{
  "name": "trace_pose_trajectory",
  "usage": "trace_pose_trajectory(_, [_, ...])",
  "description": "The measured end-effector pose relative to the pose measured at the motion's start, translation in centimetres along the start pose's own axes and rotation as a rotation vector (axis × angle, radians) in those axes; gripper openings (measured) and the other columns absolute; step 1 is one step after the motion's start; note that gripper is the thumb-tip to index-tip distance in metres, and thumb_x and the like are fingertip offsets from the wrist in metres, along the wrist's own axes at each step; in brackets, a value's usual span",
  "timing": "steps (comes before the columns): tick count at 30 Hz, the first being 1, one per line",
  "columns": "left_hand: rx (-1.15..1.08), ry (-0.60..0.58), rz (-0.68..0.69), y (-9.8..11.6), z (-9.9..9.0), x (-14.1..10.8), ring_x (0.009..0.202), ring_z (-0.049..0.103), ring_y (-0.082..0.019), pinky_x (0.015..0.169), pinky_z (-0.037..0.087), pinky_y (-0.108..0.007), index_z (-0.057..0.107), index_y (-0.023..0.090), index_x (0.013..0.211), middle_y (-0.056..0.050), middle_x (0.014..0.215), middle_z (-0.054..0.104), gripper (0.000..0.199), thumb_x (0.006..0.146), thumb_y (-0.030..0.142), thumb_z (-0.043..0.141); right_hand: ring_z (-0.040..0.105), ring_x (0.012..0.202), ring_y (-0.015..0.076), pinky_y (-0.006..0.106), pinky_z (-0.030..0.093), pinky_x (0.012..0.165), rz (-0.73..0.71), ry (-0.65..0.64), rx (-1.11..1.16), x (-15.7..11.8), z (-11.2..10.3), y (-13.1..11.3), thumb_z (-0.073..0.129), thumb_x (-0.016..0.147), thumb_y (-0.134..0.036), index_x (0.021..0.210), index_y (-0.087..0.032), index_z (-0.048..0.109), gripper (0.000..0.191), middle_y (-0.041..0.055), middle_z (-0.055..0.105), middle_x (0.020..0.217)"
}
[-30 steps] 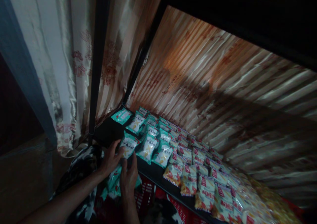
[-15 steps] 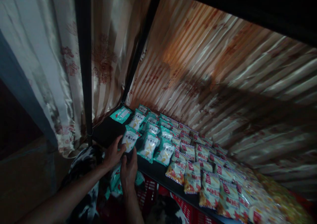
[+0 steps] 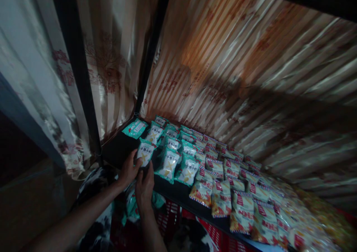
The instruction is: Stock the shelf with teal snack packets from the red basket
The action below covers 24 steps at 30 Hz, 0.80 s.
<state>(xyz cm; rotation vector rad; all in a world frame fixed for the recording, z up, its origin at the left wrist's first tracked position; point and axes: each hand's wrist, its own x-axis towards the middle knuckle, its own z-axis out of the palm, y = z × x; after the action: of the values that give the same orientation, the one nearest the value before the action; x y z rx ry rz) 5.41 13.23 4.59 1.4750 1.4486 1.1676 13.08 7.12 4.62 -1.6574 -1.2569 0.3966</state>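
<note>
A small teal-and-white snack bag (image 3: pixel 145 152) stands tilted at the front of a dark shelf (image 3: pixel 113 151), its printed face toward me. My left hand (image 3: pixel 129 171) grips its left edge and lower corner, the thumb across the front. My right hand (image 3: pixel 145 185) holds the lower right side with the fingers curled around the edge. Just right of it, matching teal bags (image 3: pixel 168 164) stand in rows. One teal bag (image 3: pixel 135 128) lies flat in the shelf's back left corner.
Cream-and-red snack bags (image 3: pixel 242 211) fill the shelf to the right, with clear-wrapped packs beyond. Below sits a red basket (image 3: pixel 170 216) with more teal bags (image 3: pixel 132 203) near it. Dark posts (image 3: pixel 152 51) and a striped curtain (image 3: pixel 223 58) enclose the shelf.
The held bag has shifted slightly back toward the row behind, both hands still on it. My view has turned a little, tilting the posts and curtain.
</note>
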Motion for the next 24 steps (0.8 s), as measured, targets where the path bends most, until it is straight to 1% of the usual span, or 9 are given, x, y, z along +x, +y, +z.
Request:
trace_pose_trajectory(6, [0.024, 0.001, 0.093, -0.3, 0.6, 0.8, 0.119, 0.051, -0.026, 0.097, 0.041, -0.045, 0.046, 0.012, 0.127, -0.017, 0.127, 0.055, 0.049, 0.084, 0.036, 0.046, 0.043, 0.126, 0.0265, 0.045, 0.037, 0.102, 0.012, 0.008, -0.005, 0.7, 0.7, 0.4, 0.035, 0.086, -0.029, 0.132, -0.001, 0.039, 0.055, 0.0243, 0.044, 0.135])
trace_pose_trajectory(12, [0.039, 0.018, 0.155, 0.2, 0.9, 1.7, 0.119, 0.05, -0.026, 0.099, 0.04, -0.046, 0.046, 0.013, 0.127, -0.017, 0.127, 0.054, 0.048, 0.084, 0.035, 0.046, 0.039, 0.129, 0.0255, 0.045, 0.036, 0.103, -0.022, 0.026, -0.015, 1.6, 1.3, 1.1, 0.034, 0.086, -0.027, 0.137, -0.004, 0.032, 0.056, 0.0219, 0.04, 0.139])
trace_pose_trajectory(18, [0.02, 0.015, 0.201, 0.5, 1.5, 3.1, 0.12, 0.05, -0.026, 0.098, 0.041, -0.045, 0.044, 0.012, 0.128, -0.017, 0.127, 0.053, 0.051, 0.084, 0.038, 0.045, 0.033, 0.133, 0.0258, 0.047, 0.033, 0.106, -0.051, 0.055, -0.035, 3.0, 2.2, 1.8, 0.034, 0.086, -0.026, 0.137, -0.002, 0.031, 0.056, 0.0227, 0.036, 0.142])
trace_pose_trajectory(21, [0.025, 0.024, 0.21, 0.4, 1.9, 3.9, 0.119, 0.049, -0.027, 0.098, 0.041, -0.046, 0.044, 0.011, 0.128, -0.019, 0.126, 0.053, 0.052, 0.084, 0.039, 0.045, 0.031, 0.134, 0.026, 0.049, 0.032, 0.106, -0.051, 0.071, -0.029, 3.7, 2.5, 2.0, 0.033, 0.085, -0.023, 0.138, -0.002, 0.031, 0.057, 0.0227, 0.035, 0.142])
trace_pose_trajectory(24, [0.035, 0.029, 0.229, 0.2, 2.2, 4.4, 0.12, 0.049, -0.028, 0.098, 0.041, -0.047, 0.045, 0.011, 0.127, -0.018, 0.125, 0.054, 0.051, 0.084, 0.039, 0.045, 0.031, 0.134, 0.0261, 0.049, 0.031, 0.106, -0.056, 0.08, -0.015, 4.3, 2.6, 2.0, 0.033, 0.083, -0.021, 0.138, -0.003, 0.031, 0.058, 0.0219, 0.035, 0.142])
